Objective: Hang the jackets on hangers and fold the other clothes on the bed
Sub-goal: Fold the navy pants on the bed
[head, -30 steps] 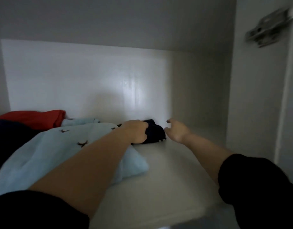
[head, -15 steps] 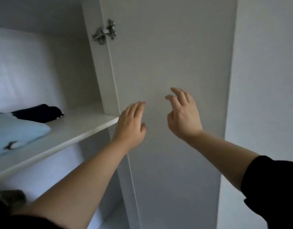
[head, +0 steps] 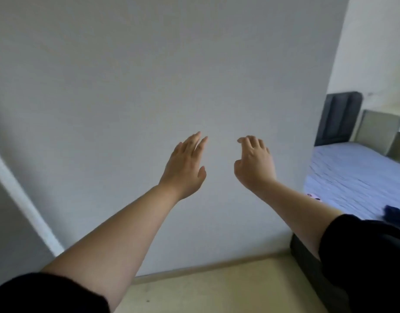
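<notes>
My left hand and my right hand are both stretched out in front of a plain white wall, empty, fingers loosely extended. The bed with a light blue sheet lies at the right edge of the head view. A dark blue garment lies on the bed near my right sleeve, partly hidden by it. A small pale patterned item shows at the bed's near edge.
A white wall fills most of the view. The wardrobe door edge runs diagonally at the left. A dark headboard and a grey-green cushion stand at the bed's far end. Beige floor lies below.
My left hand let go of the dark clothing on the wardrobe shelf. Both hands drew out empty, and the view swung right from the wardrobe to the wall and bed.
</notes>
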